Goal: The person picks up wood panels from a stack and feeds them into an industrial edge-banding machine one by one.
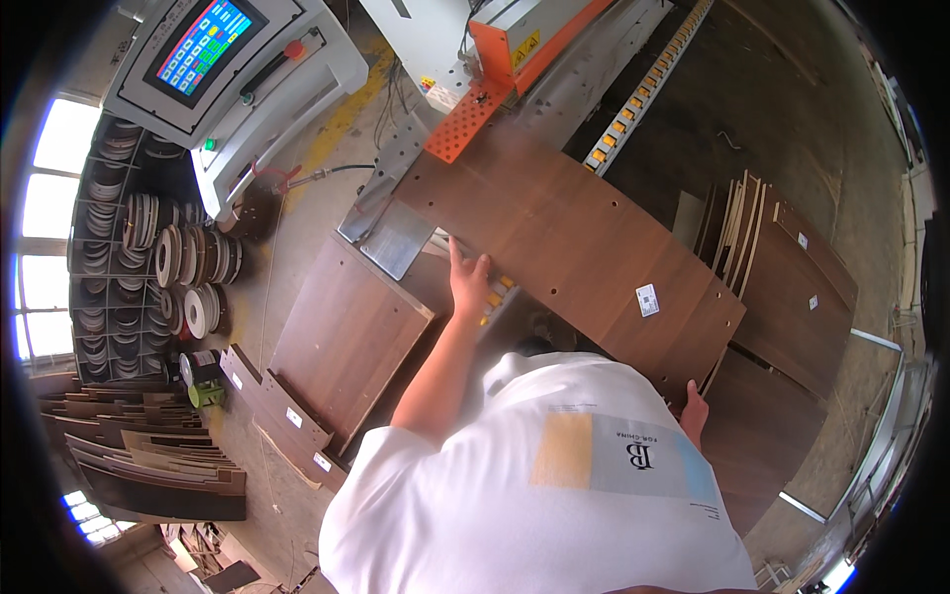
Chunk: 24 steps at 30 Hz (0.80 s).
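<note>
A long brown wood-grain board (pixel 554 228) with small drilled holes and a white label (pixel 646 300) lies slantwise in front of me. Its far end sits under the orange perforated guard of the machine. My left hand (pixel 469 282) is at the board's near left edge, index finger stretched out and thumb against the edge; its other fingers are mostly hidden. At the near right corner, my right hand (pixel 695 411) holds the board's end, thumb up, with part of the hand hidden by my white shirt.
Left of the board are a metal plate (pixel 392 241) and a leaning brown panel (pixel 341 342). A control panel with a lit screen (pixel 206 45) stands at upper left, near racks of edge-band rolls (pixel 203 255). Stacked boards (pixel 792 262) stand right, beside a roller track (pixel 648 89).
</note>
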Available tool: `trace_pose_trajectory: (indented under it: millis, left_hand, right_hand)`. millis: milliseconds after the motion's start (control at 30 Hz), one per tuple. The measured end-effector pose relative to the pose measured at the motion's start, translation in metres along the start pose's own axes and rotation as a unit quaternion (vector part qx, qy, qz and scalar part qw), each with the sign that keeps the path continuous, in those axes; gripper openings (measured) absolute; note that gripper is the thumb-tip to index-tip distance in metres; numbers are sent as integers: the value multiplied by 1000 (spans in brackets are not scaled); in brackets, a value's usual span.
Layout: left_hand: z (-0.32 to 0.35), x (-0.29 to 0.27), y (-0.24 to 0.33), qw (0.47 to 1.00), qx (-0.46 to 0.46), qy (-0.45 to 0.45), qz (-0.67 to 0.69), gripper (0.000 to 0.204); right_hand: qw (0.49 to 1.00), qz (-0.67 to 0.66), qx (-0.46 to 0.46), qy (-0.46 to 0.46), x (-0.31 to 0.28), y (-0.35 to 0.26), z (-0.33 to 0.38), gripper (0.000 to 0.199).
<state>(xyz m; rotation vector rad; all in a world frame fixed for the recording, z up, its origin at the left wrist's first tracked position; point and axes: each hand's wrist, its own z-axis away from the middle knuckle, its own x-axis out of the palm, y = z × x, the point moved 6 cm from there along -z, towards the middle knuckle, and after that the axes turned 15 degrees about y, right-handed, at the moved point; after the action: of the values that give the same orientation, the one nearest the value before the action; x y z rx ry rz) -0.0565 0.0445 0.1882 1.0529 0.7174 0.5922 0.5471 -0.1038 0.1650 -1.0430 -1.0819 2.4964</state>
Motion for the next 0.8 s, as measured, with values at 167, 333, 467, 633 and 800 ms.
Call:
trace_pose_trajectory:
  millis: [167,333,467,633,800]
  left_hand:
    - [-11,26,3,999,4,-15,30,87]
    - [-22,65,12,997,23,-17,75,87]
    - [-34,101,22,994,32,-26,105,87]
    - [-40,145,48,996,36,-29,76,85]
    - [-63,168,54,998,54,-4,30,71]
  right_hand:
    - [1000,17,11,11,7,-23,-12,54]
    - [998,47,-36,15,12,-51,-47,53]
    - [999,26,-7,33,21,-94,-51,50]
    - [999,-15,-25,14,28,-111,-91,50]
    - [998,-60,-21,9,38,-128,-130,48]
